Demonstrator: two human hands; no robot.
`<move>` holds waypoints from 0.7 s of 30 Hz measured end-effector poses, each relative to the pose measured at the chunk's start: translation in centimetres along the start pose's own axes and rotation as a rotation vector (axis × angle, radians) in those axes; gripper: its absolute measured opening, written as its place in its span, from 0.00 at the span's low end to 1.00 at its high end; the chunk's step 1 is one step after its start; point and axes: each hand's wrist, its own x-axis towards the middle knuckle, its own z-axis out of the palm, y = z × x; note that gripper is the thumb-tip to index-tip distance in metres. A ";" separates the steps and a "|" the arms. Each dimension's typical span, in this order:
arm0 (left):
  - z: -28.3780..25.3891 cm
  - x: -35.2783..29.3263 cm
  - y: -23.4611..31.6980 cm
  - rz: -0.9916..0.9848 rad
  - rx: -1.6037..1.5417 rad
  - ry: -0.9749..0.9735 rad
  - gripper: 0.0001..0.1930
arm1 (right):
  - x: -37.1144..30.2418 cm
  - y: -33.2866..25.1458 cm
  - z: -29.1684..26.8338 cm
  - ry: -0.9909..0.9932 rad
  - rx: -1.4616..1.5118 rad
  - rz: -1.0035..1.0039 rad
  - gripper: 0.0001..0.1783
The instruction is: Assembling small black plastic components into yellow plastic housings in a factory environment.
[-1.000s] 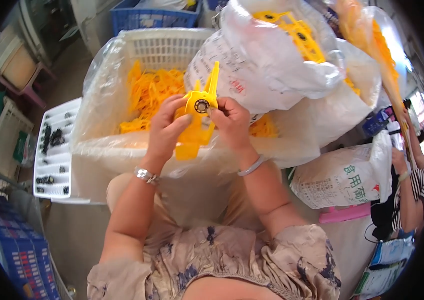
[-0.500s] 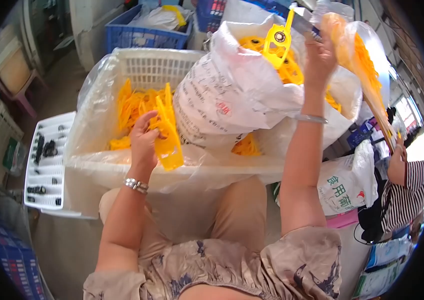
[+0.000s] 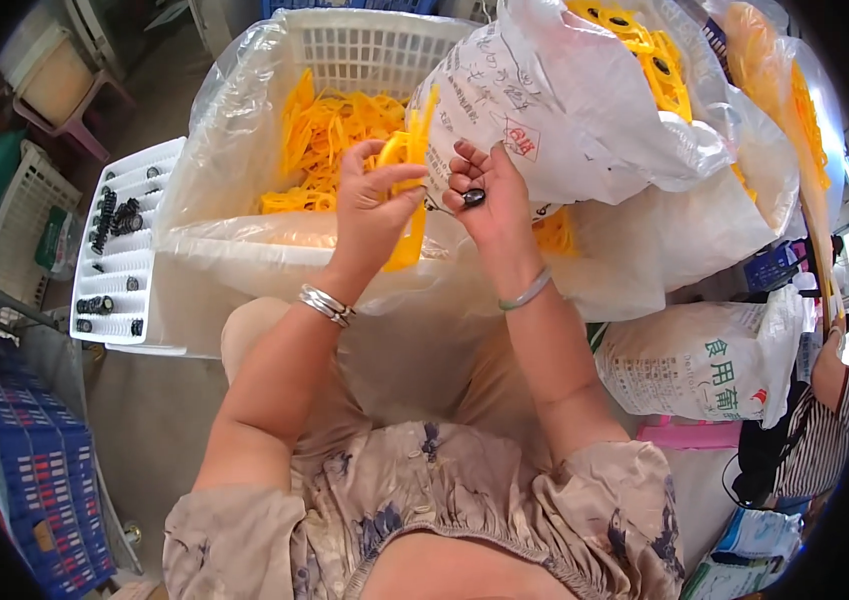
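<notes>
My left hand (image 3: 374,205) pinches a flat yellow plastic part (image 3: 406,240) with cut-out openings, held upright above the near rim of a crate. Close to its right, my right hand (image 3: 494,200) is palm up with fingers curled. A small shiny black round piece (image 3: 473,198) rests against those fingers. Loose yellow plastic parts (image 3: 344,135) lie heaped in the crate behind my left hand. Beyond my right hand, a white woven sack (image 3: 554,110) leans over, holding yellow parts fitted with dark round pieces (image 3: 659,65).
The white crate (image 3: 344,45) is lined with clear plastic film. On its left sits a white slotted tray (image 3: 149,255) with black round pieces in rows. Blue crates (image 3: 34,450) stand at lower left. A printed white sack (image 3: 709,355) and a person in stripes (image 3: 824,440) are at right.
My right hand has come down and left from the sack's mouth to beside my left hand, with a black piece in it. The yellow part with a round centre has left the air above the sack.
</notes>
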 end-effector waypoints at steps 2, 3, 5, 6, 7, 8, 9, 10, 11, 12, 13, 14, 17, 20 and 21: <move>0.9 -0.4 -0.2 0.030 0.005 -0.050 0.12 | 0.1 1.1 0.8 0.066 -0.021 -0.023 0.19; 1.2 -0.5 -0.3 0.069 0.000 -0.099 0.12 | 0.1 1.4 1.2 0.127 -0.051 -0.056 0.17; 1.0 -0.3 0.0 0.212 0.267 -0.104 0.14 | -0.5 1.3 1.9 0.167 -0.096 -0.102 0.18; 1.0 -0.3 0.0 0.174 0.252 -0.115 0.14 | -0.7 1.3 2.1 0.200 -0.147 -0.152 0.19; 1.0 -0.3 0.0 0.139 0.237 -0.124 0.14 | -0.9 1.2 2.3 0.202 -0.143 -0.152 0.19; 1.0 -0.3 0.1 0.140 0.238 -0.128 0.14 | -1.0 1.1 2.4 0.205 -0.169 -0.165 0.18; 0.9 -0.3 0.1 0.126 0.241 -0.171 0.14 | -1.1 1.1 2.5 0.207 -0.195 -0.179 0.17; 0.9 -0.3 0.1 0.113 0.243 -0.215 0.13 | -1.2 1.1 2.4 0.209 -0.192 -0.182 0.17; 1.0 -0.3 0.1 0.116 0.243 -0.218 0.13 | -1.2 1.2 2.3 0.193 -0.217 -0.187 0.17; 1.1 -0.3 0.1 0.104 0.245 -0.224 0.13 | -1.2 1.2 2.3 0.177 -0.242 -0.192 0.16; 1.0 -0.3 0.1 0.090 0.249 -0.229 0.12 | -1.3 1.4 2.4 0.177 -0.238 -0.192 0.16; 1.0 -0.3 0.1 0.091 0.252 -0.231 0.12 | -1.5 1.5 2.7 0.170 -0.254 -0.231 0.16; 1.0 -0.3 0.0 0.117 0.251 -0.234 0.12 | -1.9 1.9 2.9 0.131 -0.295 -0.298 0.17; 1.0 -0.3 -0.5 0.088 0.183 -0.207 0.10 | -2.0 1.9 2.8 0.071 -0.254 -0.275 0.17; 1.0 -0.2 -0.5 -0.033 0.027 -0.172 0.09 | -2.0 1.7 2.7 0.044 -0.187 -0.224 0.16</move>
